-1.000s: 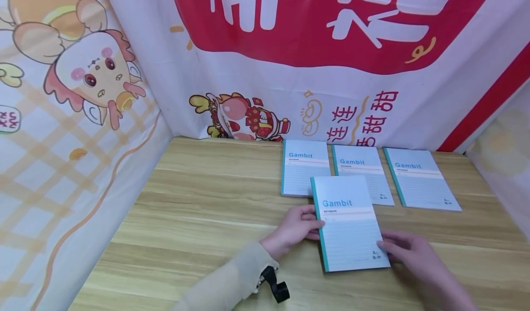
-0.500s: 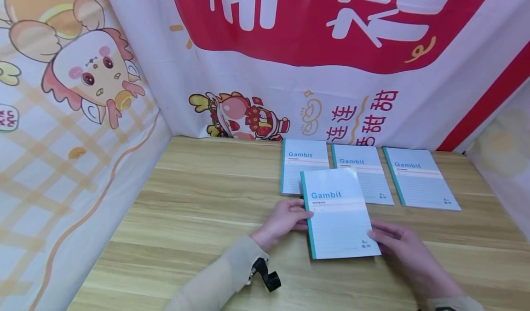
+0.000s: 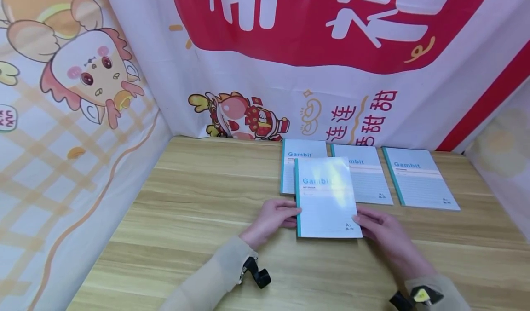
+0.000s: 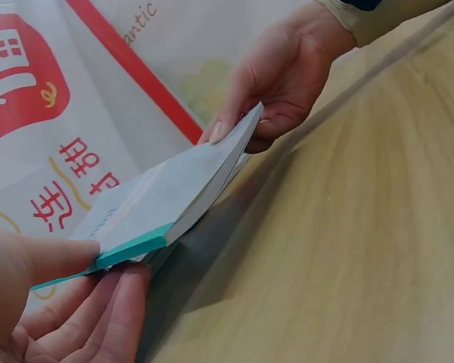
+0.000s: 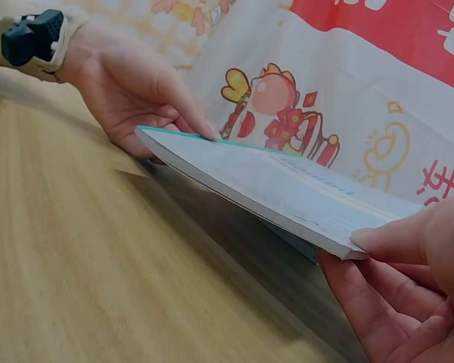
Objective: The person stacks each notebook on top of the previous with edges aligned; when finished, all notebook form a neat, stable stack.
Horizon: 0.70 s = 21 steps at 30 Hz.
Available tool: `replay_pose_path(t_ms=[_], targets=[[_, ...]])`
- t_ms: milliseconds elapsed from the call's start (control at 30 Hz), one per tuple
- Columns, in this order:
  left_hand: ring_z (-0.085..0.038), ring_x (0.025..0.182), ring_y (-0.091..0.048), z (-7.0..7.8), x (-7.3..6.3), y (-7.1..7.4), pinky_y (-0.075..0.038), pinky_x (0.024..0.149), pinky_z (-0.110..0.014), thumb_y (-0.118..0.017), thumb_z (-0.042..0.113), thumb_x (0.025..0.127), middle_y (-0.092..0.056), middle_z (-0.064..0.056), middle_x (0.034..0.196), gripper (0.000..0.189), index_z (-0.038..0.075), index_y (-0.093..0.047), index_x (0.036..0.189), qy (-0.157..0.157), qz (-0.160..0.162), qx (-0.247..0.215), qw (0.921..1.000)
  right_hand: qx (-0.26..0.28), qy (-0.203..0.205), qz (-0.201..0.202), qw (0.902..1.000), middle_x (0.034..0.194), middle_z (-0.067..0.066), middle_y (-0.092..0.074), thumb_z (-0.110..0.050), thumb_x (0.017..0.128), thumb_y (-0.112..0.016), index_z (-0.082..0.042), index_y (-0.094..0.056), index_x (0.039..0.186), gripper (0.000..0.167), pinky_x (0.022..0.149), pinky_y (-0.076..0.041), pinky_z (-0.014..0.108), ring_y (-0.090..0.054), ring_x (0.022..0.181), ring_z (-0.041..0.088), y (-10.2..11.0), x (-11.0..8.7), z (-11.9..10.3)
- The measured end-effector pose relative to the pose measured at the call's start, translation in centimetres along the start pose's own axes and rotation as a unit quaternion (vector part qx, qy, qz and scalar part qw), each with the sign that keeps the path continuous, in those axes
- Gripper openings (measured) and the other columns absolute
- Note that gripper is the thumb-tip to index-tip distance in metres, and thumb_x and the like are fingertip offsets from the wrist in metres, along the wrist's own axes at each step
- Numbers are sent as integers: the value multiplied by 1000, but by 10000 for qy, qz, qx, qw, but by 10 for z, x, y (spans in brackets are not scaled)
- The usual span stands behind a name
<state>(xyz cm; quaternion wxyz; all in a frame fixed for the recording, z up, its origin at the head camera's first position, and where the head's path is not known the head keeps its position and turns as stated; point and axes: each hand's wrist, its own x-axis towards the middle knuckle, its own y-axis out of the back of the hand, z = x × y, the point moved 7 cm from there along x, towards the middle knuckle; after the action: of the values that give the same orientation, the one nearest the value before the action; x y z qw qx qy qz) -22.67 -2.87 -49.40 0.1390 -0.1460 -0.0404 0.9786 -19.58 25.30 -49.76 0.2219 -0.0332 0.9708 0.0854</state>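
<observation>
A pale blue notebook [image 3: 327, 210] with a teal spine and the word Gambit is held above the table between both hands. My left hand [image 3: 273, 219] pinches its spine edge, thumb on the cover and fingers beneath, as the left wrist view also shows. At the opposite edge, near the lower corner, my right hand [image 3: 383, 233] grips it the same way; in the right wrist view its thumb [image 5: 393, 240] lies on the cover. Behind, the held notebook partly covers a left notebook [image 3: 306, 146] and a middle notebook [image 3: 370, 182] lying on the table.
A third notebook [image 3: 420, 177] lies at the right end of the row. The wooden table [image 3: 198, 200] meets a printed cloth [image 3: 248, 76] at the back, with another patterned cloth [image 3: 83, 173] along the left side. Each wrist wears a small black camera [image 3: 258, 274].
Both hands have carried the notebook away from me and to the left. It now overlaps more of the left and middle notebooks, and light glares on its cover.
</observation>
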Motion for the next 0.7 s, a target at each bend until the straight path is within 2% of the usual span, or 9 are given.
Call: replay_pose_path(t_ms=[300,533,700], targets=[[-22,87,-72,14,8,25,-61,79,-33,-77,14,92,-74,-11,101,28,-1,-70,115,-210,484,343,9980,-103,185,-35,9998,150,11,-50,-45,93,-73,-10,-49,150,71,100,-51,32,-54,129,22,-14,16,-16],[-20,89,-72,21,17,37,-60,80,-32,-79,18,92,-74,-8,100,24,4,-74,110,-191,725,587,9955,-963,723,161,9926,147,15,-52,-46,98,-67,-11,-51,149,63,95,-55,34,-57,125,28,-21,22,-37],[-19,91,-71,29,26,44,-60,82,-33,-78,22,93,-74,-6,102,23,7,-74,110,-155,865,875,9923,-1049,584,390,9920,144,9,-55,-49,98,-66,-16,-55,147,61,99,-52,38,-56,124,24,-22,32,-42]])
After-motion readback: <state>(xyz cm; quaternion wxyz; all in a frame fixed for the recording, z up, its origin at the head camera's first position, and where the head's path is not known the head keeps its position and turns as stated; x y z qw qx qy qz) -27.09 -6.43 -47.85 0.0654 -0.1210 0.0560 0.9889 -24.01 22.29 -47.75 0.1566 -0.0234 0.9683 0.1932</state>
